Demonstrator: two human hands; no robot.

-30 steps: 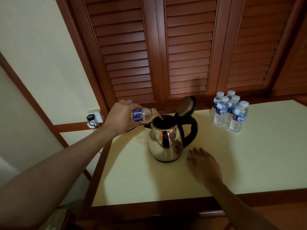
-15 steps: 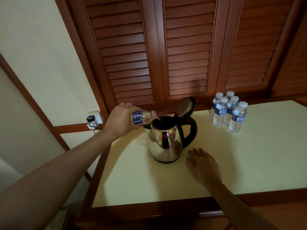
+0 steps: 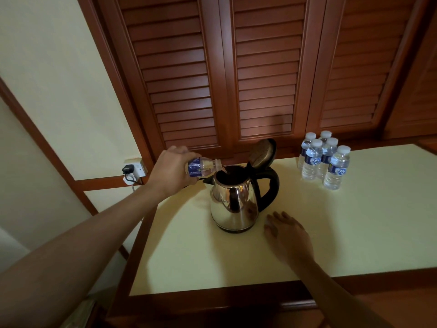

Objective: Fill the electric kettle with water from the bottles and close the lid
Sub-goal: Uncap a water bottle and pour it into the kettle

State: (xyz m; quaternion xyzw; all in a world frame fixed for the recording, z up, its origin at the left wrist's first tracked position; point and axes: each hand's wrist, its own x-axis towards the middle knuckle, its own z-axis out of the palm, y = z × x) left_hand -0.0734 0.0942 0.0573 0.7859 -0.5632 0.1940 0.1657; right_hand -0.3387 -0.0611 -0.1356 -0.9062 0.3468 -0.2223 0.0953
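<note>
A shiny steel electric kettle (image 3: 233,204) with a black handle stands on the cream table top (image 3: 354,233), its lid (image 3: 262,153) hinged up and open. My left hand (image 3: 172,172) grips a small water bottle (image 3: 203,167) with a blue label, tipped on its side with its neck over the kettle's mouth. My right hand (image 3: 287,233) rests flat on the table, fingers straight, just right of the kettle's base and not touching it.
Several capped water bottles (image 3: 322,159) stand together at the back right of the table. Louvred wooden doors (image 3: 260,67) rise behind. A wall socket with a black plug (image 3: 132,170) sits left of the table. The table's wooden front edge (image 3: 212,301) is near me.
The bottle's neck has settled slightly lower at the kettle's mouth. Both hands stay almost where they were.
</note>
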